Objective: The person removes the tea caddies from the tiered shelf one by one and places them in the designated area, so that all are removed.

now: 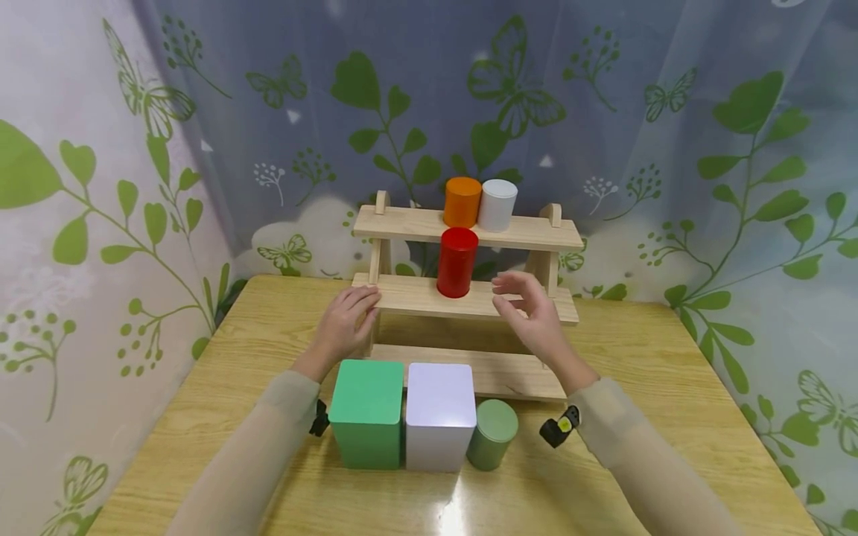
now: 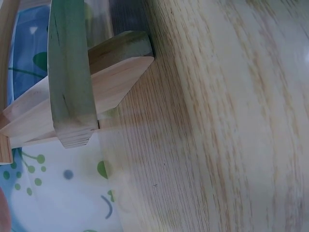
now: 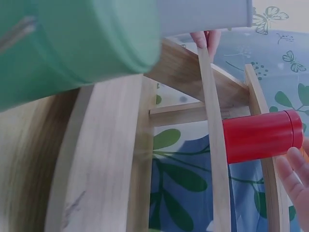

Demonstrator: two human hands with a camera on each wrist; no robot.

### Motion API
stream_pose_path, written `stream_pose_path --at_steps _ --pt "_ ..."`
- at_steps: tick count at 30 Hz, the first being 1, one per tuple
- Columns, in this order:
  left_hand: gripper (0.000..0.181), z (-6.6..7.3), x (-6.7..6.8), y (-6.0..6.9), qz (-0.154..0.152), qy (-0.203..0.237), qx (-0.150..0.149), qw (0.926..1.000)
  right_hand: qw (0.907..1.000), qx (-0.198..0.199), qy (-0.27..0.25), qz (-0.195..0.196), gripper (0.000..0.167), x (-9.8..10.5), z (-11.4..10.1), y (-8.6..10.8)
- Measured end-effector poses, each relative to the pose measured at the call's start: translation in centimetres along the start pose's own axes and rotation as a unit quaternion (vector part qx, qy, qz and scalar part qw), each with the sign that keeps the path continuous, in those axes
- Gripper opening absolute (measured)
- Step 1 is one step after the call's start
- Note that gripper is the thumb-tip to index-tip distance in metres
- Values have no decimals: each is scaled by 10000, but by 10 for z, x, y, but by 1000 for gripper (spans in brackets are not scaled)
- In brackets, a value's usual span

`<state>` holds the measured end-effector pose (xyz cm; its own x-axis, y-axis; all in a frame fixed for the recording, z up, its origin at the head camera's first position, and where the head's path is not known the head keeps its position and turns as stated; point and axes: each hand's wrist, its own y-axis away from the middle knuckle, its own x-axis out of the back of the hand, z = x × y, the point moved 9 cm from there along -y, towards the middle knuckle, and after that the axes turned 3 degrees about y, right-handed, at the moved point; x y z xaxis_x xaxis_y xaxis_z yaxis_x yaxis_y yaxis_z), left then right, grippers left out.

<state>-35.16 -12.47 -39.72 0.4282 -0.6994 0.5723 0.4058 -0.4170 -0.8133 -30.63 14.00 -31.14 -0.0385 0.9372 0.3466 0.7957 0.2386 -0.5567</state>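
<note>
A red can (image 1: 457, 262) stands upright on the middle board of a wooden shelf (image 1: 409, 294). The left hand (image 1: 345, 324) grips the left end of that board; in the right wrist view its fingers (image 3: 213, 42) are on the board's edge. Just right of the can, the right hand (image 1: 536, 324) holds nothing, its fingers loosely bent and a small gap away from the can in the head view. The right wrist view has the red can (image 3: 263, 136) beside the fingers (image 3: 291, 176) of this hand.
Orange (image 1: 462, 202) and white cans (image 1: 497, 205) stand on the top board. In front of the shelf are a green box (image 1: 367, 413), a white box (image 1: 439, 417) and a light green can (image 1: 492, 435). Patterned curtains (image 1: 429, 89) hang behind the table (image 1: 221, 387).
</note>
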Motion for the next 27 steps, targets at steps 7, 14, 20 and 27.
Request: stream_pose_path --at_steps 7,14,20,27 --pt "31 -2 -2 0 -37 -32 1 10000 9995 -140 -183 230 39 0 4 -14" --pt "29 -1 -2 0 -77 -40 36 10000 9974 -405 -315 500 43 -3 10 -24" --pt "29 -1 -1 0 -1 3 43 10000 9963 -601 -130 606 48 -4 12 -34" --pt "31 -1 1 0 64 14 -26 10000 9946 -898 30 517 57 -13 18 -40"
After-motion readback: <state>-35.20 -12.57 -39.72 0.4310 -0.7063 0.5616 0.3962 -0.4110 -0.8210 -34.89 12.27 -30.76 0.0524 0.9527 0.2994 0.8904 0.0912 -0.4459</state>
